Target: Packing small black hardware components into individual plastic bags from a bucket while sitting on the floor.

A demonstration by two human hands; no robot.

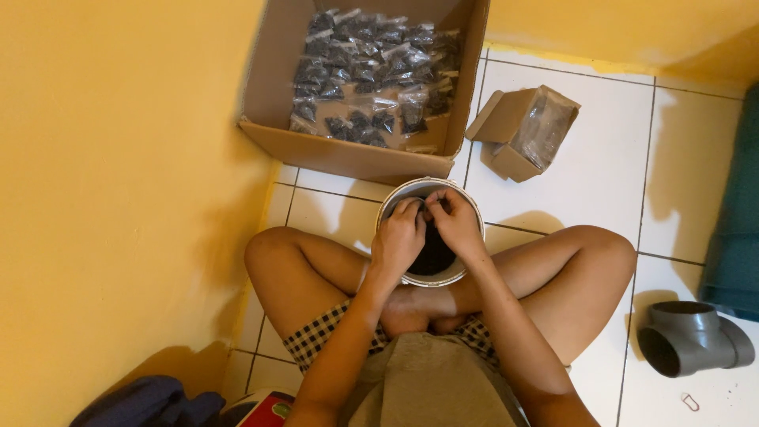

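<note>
- While the person sits cross-legged on the tiled floor (601, 158), both hands meet over a round white tub (395, 207) that stands between the knees.
- Left hand (398, 237) curls over the tub's near-left rim, fingers bent narrow and pinched towards the middle.
- Right hand (456, 221) lies just beside it, fingers likewise drawn in; the fingertips of both hands touch at a small thing (427, 207) over the tub's mouth, too small and too hidden to name.
- Dark contents (435, 255) show inside the tub below the hands.
- Tub's far rim sits near the front wall of a big open carton (348, 158), which is pushed against the yellow wall (118, 198) on the left.
- Many small clear bags (371, 71) of dark bits lie across the carton's bottom, some overlapping.
- A small carton (506, 126) lies on its side just right of the big one, its clear bag liner (545, 126) spilling from the open end.
- Left knee (273, 261) comes close to the yellow wall, so little room is left on that side.
- Right knee (609, 253) has bare tiles beyond it, up to a grey pipe fitting (688, 336) near the lower right corner.
- A paper clip (690, 402) lies on the tile just below the fitting.
- Dark green cloth (739, 221) closes the right edge of the view.
- A dark blue bundle (150, 403) and a red thing (265, 409) lie at the bottom left, beside the left arm.
</note>
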